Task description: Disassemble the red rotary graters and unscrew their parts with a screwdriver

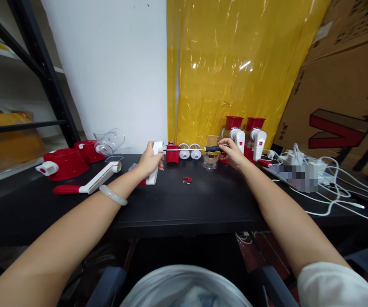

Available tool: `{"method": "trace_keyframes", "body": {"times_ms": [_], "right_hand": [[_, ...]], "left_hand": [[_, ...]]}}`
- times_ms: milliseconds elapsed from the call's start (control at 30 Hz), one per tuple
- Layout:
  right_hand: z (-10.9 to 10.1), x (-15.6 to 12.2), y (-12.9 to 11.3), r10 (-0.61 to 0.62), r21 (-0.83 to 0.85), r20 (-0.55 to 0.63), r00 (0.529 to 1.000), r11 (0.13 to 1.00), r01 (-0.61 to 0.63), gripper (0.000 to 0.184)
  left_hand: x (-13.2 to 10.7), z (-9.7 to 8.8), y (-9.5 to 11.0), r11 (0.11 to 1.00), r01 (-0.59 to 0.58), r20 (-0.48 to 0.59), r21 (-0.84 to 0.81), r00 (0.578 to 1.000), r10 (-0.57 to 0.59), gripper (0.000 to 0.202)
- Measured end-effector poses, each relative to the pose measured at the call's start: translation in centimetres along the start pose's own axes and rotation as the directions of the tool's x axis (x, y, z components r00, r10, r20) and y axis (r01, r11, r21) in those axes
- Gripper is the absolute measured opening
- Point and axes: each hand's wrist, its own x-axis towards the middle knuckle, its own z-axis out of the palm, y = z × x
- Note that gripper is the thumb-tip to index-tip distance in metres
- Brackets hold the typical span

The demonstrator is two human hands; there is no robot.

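My left hand (148,160) is wrapped around a white plastic crank arm (158,148), which stands upright above the black table. A bit of red shows below that hand, partly hidden. In my right hand (231,153) is a screwdriver (213,149) with a black and yellow handle, lying level. Its long metal shaft reaches left, and the tip meets the upper end of the crank arm. On the table between my hands lie a small red part (187,178) and some tiny screws. Behind the shaft are a red cylindrical part (172,155) and two white round drums (184,152).
Left: red bases (67,165), a clear hopper (110,143), another white crank arm with a red grip (99,179). Back right: a clear container (211,162) and two red-and-white grinders (259,140). Loose white cables (331,200) and a cardboard box (337,106) flank the right.
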Motion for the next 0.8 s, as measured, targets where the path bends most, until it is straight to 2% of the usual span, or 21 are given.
{"method": "trace_keyframes", "body": {"times_ms": [133, 267, 400, 467, 600, 800], "right_hand": [[-0.08, 0.18, 0.25, -0.017, -0.029, -0.001, 1.000, 0.999, 0.017, 0.033], [0.07, 0.05, 0.01, -0.050, -0.128, -0.017, 0.999, 0.991, 0.047, 0.033], [0.19, -0.37, -0.49, -0.035, -0.219, 0.017, 0.999, 0.975, 0.038, 0.055], [0.15, -0.47, -0.59, -0.028, -0.250, 0.032, 0.999, 0.968, 0.035, 0.060], [0.10, -0.43, -0.50, -0.029, -0.305, 0.017, 0.999, 0.952, 0.033, 0.054], [0.36, -0.37, -0.49, -0.037, -0.232, -0.021, 0.999, 0.972, 0.031, 0.047]], "left_hand": [[0.04, -0.02, -0.13, 1.000, -0.005, 0.001, -0.001, 1.000, 0.005, 0.046], [-0.03, 0.03, -0.05, 1.000, 0.007, -0.002, -0.006, 1.000, -0.007, 0.047], [-0.06, 0.09, -0.07, 1.000, 0.020, -0.002, -0.003, 1.000, -0.020, 0.048], [0.01, 0.08, -0.19, 1.000, 0.014, 0.001, -0.007, 1.000, -0.014, 0.048], [0.12, 0.03, -0.33, 1.000, -0.003, -0.002, -0.010, 1.000, 0.003, 0.047], [0.08, 0.06, -0.12, 1.000, -0.007, -0.001, -0.009, 1.000, 0.007, 0.047]]}}
